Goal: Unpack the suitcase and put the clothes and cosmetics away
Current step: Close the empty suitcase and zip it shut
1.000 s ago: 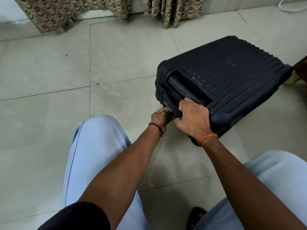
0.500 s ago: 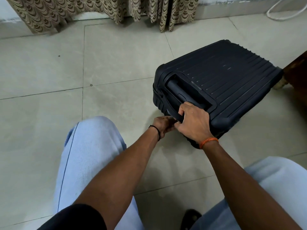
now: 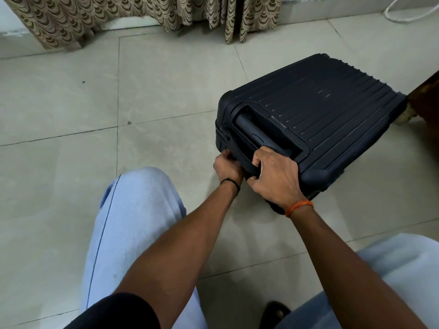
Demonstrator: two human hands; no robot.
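Note:
A dark navy hard-shell suitcase (image 3: 327, 115) with a ribbed lid lies flat and closed on the tiled floor, its retracted pull handle (image 3: 251, 129) facing me. My right hand (image 3: 273, 176) grips the near top edge of the case, fingers curled over the rim beside the handle recess. My left hand (image 3: 226, 166) is curled against the near end of the case just left of the right hand, pinching something small there; what it pinches is hidden by the fingers. No clothes or cosmetics are in view.
My knees in light blue trousers (image 3: 133, 222) frame the view at the bottom. Patterned curtains (image 3: 133, 17) hang along the far wall. A dark wooden furniture piece (image 3: 427, 98) stands right of the suitcase, and a white cable (image 3: 403, 15) lies at the top right.
My right hand's fingers have curled further over the rim of the case. My left hand has slid slightly left along the near end. The suitcase stays closed.

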